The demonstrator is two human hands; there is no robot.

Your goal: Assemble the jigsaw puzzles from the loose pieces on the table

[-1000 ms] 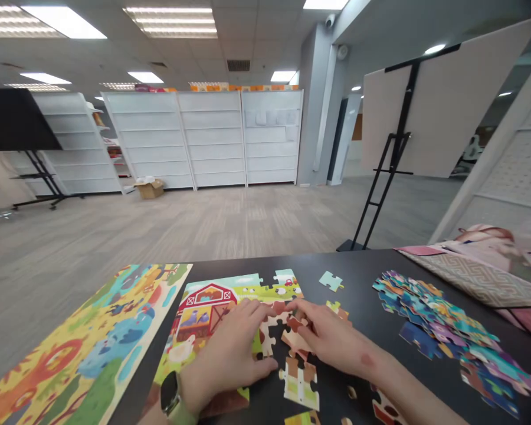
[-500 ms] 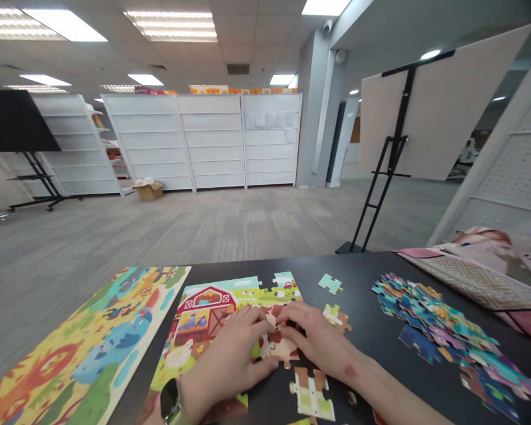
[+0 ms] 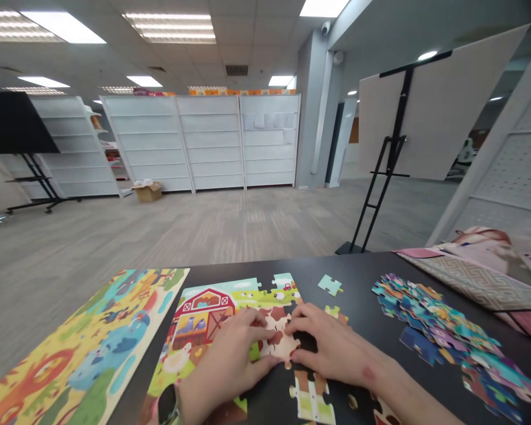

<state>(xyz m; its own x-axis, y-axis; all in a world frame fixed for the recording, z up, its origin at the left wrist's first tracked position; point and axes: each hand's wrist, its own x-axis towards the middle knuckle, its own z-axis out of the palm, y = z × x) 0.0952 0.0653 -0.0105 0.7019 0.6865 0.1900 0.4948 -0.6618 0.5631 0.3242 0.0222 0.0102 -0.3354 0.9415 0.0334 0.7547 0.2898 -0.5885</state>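
Note:
A partly joined farm jigsaw puzzle (image 3: pixel 199 330) with a red barn, a hen and sheep lies on the black table. My left hand (image 3: pixel 236 348), a watch (image 3: pixel 168 404) on its wrist, rests over its lower middle, with bent fingers and thumb on the left side of the brown-and-cream cow pieces (image 3: pixel 279 339). From the right, my right hand (image 3: pixel 323 342) has its curved fingers and thumb on the right edge of those same pieces. Below them lies a brown, white and green section (image 3: pixel 312 395). Fingers partly cover the cow pieces.
A light-blue piece (image 3: pixel 330 284) and a green-and-brown piece (image 3: pixel 336 313) lie by the puzzle's right. A heap of dark, colourful pieces (image 3: pixel 438 324) is farther right. An animal picture board (image 3: pixel 110 342) lies left. A patterned bag (image 3: pixel 473 271) sits at the right edge.
My right hand has shifted slightly right, its fingers and thumb spreading to the cow pieces' right edge, so more of them shows. My left hand has barely moved.

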